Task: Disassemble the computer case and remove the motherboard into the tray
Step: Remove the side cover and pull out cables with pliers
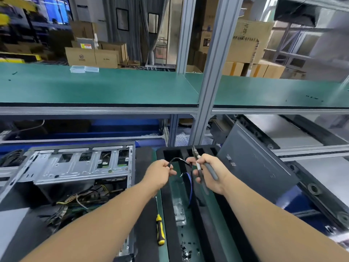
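Holding a short black cable [179,160] over the black tray [166,186], our left hand [160,173] pinches one end while our right hand [209,173] grips cutting pliers [203,167] and the other end. The computer case [75,176] lies open at left, motherboard [79,205] seemingly inside under wiring. We should keep the cable taut, nip cleanly, and drop it in the tray near the screwdriver [160,229].
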